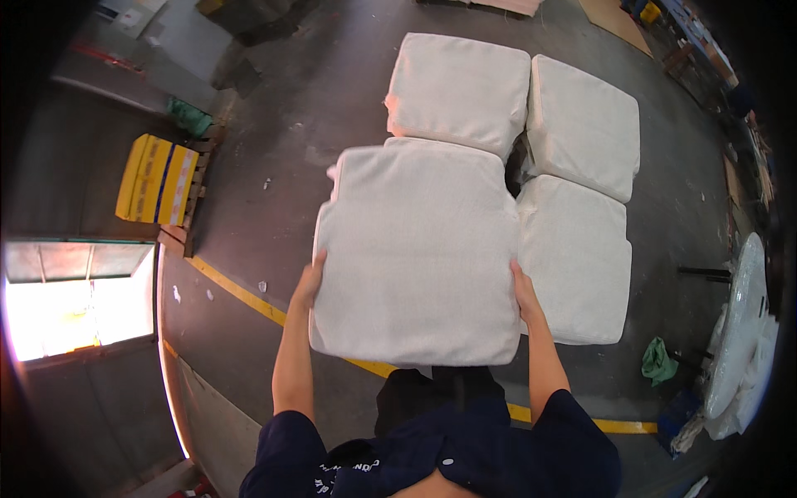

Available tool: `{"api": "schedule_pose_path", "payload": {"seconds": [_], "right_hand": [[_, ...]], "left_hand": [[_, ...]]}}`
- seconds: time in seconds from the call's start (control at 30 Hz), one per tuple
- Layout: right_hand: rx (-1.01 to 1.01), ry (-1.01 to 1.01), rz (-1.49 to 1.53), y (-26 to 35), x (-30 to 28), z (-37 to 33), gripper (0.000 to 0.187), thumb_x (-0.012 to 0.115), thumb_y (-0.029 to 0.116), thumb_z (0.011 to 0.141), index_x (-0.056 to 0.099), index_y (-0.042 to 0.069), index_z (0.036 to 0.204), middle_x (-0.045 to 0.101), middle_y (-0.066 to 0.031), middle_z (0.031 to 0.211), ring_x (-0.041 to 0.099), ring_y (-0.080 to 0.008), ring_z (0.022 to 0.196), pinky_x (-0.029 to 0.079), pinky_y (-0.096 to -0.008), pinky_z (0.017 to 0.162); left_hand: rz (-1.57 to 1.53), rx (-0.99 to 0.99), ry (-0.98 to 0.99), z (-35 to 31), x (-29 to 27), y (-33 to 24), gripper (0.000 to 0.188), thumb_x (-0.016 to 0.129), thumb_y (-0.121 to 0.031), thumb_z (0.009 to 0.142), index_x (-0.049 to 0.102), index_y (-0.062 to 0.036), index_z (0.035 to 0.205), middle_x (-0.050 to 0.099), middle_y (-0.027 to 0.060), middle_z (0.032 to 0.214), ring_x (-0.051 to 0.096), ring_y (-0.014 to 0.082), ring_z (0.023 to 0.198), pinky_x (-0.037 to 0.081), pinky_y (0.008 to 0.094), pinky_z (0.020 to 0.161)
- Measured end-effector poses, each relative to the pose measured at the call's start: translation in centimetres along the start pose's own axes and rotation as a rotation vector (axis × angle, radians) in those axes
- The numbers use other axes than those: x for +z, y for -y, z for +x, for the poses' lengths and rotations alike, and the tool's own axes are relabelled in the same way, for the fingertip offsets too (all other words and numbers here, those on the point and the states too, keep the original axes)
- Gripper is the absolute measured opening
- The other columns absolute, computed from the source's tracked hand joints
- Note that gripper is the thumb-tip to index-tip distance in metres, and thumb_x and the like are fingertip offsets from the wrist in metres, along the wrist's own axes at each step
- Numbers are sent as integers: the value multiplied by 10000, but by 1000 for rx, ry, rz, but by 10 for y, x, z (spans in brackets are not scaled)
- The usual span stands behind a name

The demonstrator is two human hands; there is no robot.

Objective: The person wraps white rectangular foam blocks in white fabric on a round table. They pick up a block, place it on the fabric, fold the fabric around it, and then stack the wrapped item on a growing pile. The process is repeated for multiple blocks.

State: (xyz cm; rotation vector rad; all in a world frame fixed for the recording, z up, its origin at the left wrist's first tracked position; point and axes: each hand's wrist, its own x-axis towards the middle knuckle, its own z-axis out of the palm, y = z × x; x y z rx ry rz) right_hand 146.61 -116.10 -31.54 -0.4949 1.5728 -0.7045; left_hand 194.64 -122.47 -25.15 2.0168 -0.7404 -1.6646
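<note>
Between my two hands is a large off-white fabric-covered cushion (415, 266), notched at its far corners. My left hand (311, 278) grips its left edge, and my right hand (523, 290) grips the right edge; the fingers are partly hidden beneath and behind it. Beyond and to the right sit similar cushions in stacks: one far cushion (461, 87), one at far right (584, 124), and one close by on the right (574, 257). The held cushion overlaps another pale cushion (444, 148), which shows only along its far edge.
Yellow lines (241, 290) cross the grey floor. A yellow package (158, 181) rests by a wooden pallet (193, 207) at left, near a bright window (83, 307). On the right are a plastic-wrapped white panel (739, 324) and a crumpled green bag (658, 362).
</note>
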Motion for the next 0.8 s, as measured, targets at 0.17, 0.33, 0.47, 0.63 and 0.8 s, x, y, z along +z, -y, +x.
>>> {"api": "schedule_pose_path", "payload": {"seconds": [0.17, 0.33, 0.47, 0.63, 0.8], "right_hand": [[-19, -106, 25, 20, 30, 58, 1011, 473, 724, 895, 441, -173, 1358, 542, -293, 1342, 525, -369, 1265, 392, -367, 1069], [-61, -305, -198, 24, 47, 109, 1077, 490, 777, 847, 423, -156, 1381, 552, -328, 1308, 550, -399, 1237, 400, -409, 1066], [-19, -446, -279, 23, 48, 92, 1020, 497, 765, 848, 428, -93, 1396, 546, -323, 1313, 544, -425, 1231, 408, -447, 1055], [-290, -968, -825, 33, 91, 33, 665, 631, 462, 886, 435, 48, 1369, 464, -203, 1327, 451, -374, 1237, 390, -534, 985], [-457, -1087, -539, -51, 150, -111, 500, 697, 203, 810, 488, 48, 1237, 472, -185, 1279, 459, -381, 1192, 391, -514, 965]], "left_hand": [[223, 103, -28, 98, 5, -65, 900, 512, -684, 901, 499, 97, 1348, 613, 238, 1261, 629, 321, 1124, 504, 380, 947], [576, 222, -341, 153, 35, -59, 896, 446, -710, 912, 538, 87, 1312, 609, 285, 1251, 593, 378, 1181, 446, 434, 1002], [443, 239, -71, 155, 38, -63, 846, 419, -674, 943, 555, 81, 1299, 623, 275, 1236, 592, 364, 1193, 442, 433, 1009], [282, 186, 137, 131, 45, -76, 787, 434, -595, 983, 478, 100, 1347, 618, 228, 1260, 604, 321, 1169, 456, 396, 1002], [253, 214, 550, 86, 23, -72, 763, 421, -557, 1003, 315, 42, 1463, 496, 183, 1419, 522, 301, 1273, 448, 433, 1042]]}}
